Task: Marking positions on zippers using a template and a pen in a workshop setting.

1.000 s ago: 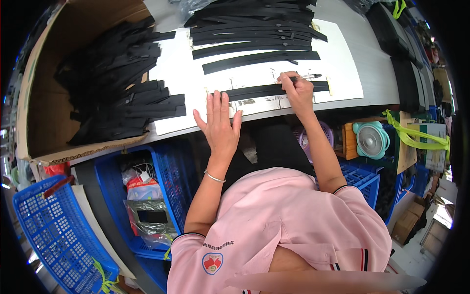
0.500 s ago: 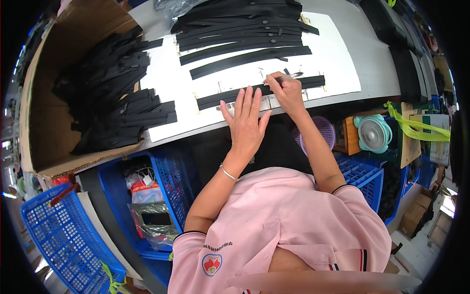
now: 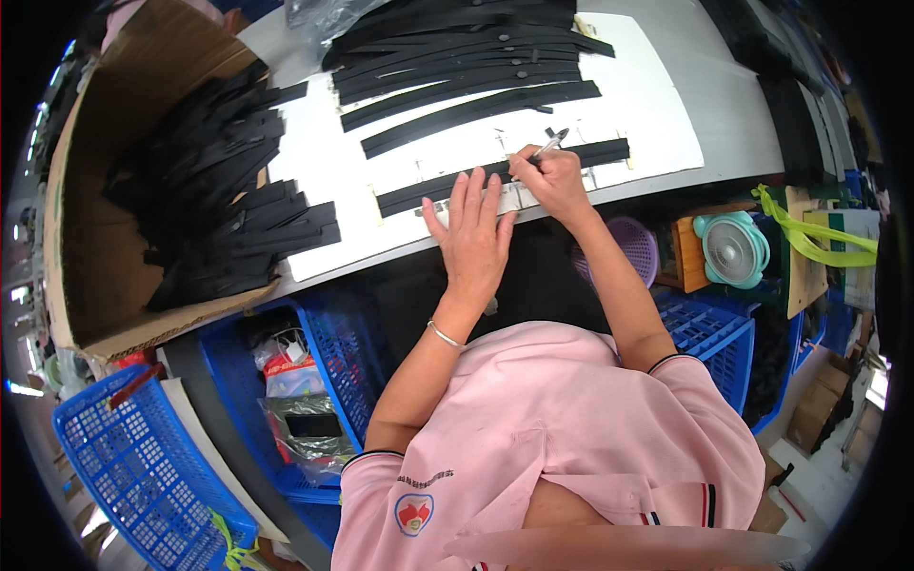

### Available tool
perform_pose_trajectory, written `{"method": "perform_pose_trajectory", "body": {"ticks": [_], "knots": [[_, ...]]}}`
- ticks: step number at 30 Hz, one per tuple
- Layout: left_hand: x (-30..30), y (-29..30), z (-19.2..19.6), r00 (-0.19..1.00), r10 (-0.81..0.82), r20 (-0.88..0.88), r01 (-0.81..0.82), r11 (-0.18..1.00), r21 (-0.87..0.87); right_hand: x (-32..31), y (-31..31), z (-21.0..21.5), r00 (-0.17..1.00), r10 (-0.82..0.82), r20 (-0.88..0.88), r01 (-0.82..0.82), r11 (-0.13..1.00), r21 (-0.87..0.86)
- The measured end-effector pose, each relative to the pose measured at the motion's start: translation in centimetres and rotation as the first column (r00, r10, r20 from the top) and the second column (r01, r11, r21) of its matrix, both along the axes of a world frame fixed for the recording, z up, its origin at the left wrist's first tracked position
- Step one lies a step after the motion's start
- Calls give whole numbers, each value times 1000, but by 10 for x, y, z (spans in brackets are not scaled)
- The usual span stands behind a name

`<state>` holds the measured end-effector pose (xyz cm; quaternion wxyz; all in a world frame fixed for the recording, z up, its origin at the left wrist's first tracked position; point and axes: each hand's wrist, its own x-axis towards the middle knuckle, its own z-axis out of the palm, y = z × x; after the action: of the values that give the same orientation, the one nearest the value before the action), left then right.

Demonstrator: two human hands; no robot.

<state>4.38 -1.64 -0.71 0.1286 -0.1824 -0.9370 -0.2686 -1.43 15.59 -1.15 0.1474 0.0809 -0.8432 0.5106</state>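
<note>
A long black strap (image 3: 428,187) lies across a white sheet (image 3: 647,105) near the table's front edge. My left hand (image 3: 471,238) lies flat, fingers spread, pressing on the strap and a ruler-like strip (image 3: 514,197) below it. My right hand (image 3: 550,179) grips a silver pen (image 3: 550,145) with its tip at the strap's upper edge. More black straps (image 3: 466,57) lie fanned out farther back on the sheet.
A cardboard box (image 3: 86,276) at the left holds a heap of black straps (image 3: 214,200). Under the table stand blue plastic crates (image 3: 133,466), a purple basket (image 3: 633,247) and a small teal fan (image 3: 731,249). A yellow-green strap (image 3: 809,233) hangs at right.
My left hand slid from the table's edge up onto the strap and ruler. My right hand with the pen stayed at the strap; the view shifted slightly.
</note>
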Motion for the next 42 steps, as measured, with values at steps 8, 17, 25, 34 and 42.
{"method": "perform_pose_trajectory", "body": {"ticks": [8,17,25,34,42], "knots": [[-1,5,-2,1000,-12,-18,13,999,33,17,36,29,997,-32,74,58,923,-381],[-1,6,0,1000,-13,-11,13,998,-58,11,111,10,971,-207,116,222,965,-142],[-24,70,20,986,-146,-80,157,978,140,9,109,6,973,-203,109,224,942,-249],[-56,111,11,978,-166,-127,190,958,215,7,109,1,976,-184,112,204,959,-199],[-55,116,10,981,-128,-143,156,966,205,7,109,4,982,-166,88,167,986,-7]]}}
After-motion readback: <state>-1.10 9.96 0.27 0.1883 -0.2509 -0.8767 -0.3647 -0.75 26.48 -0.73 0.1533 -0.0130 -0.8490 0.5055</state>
